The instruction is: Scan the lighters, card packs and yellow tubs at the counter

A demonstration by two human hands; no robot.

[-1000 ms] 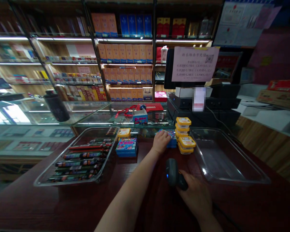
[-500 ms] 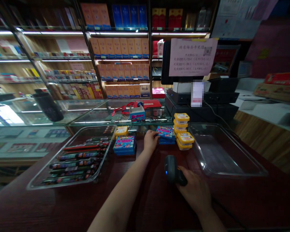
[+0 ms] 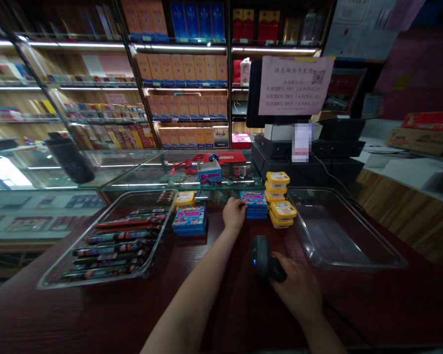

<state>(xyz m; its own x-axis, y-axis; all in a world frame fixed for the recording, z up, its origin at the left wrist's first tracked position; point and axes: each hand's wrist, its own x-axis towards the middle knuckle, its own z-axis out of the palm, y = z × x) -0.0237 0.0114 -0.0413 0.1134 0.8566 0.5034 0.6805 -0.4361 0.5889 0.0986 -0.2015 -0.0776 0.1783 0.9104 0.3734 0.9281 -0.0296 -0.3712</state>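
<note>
My left hand [image 3: 234, 215] is at the left edge of a stack of flat blue boxes [image 3: 254, 205], fingers curled together with the tips at the top box's corner; part of the grip is hidden. Right beside that stack, yellow-lidded tubs [image 3: 278, 189] are piled up. My right hand [image 3: 299, 287] is wrapped around the handle of a dark barcode scanner [image 3: 261, 258], whose head points up and left and shows a small blue light. A second stack of blue boxes [image 3: 189, 220] lies left of my left hand, with another yellow tub [image 3: 185, 198] behind it.
A clear tray [image 3: 147, 268] of dark stick-shaped packages stands on the left; another clear tray [image 3: 349, 265] is on the right. Behind are an opened blue carton [image 3: 209, 173], a glass counter, a monitor with a paper sign [image 3: 295, 86], and stocked shelves. The scanner's cable trails at lower right.
My left hand has shifted slightly right and down along the right-hand box stack, and the top box now sits more squarely. My right hand and the scanner have barely moved.
</note>
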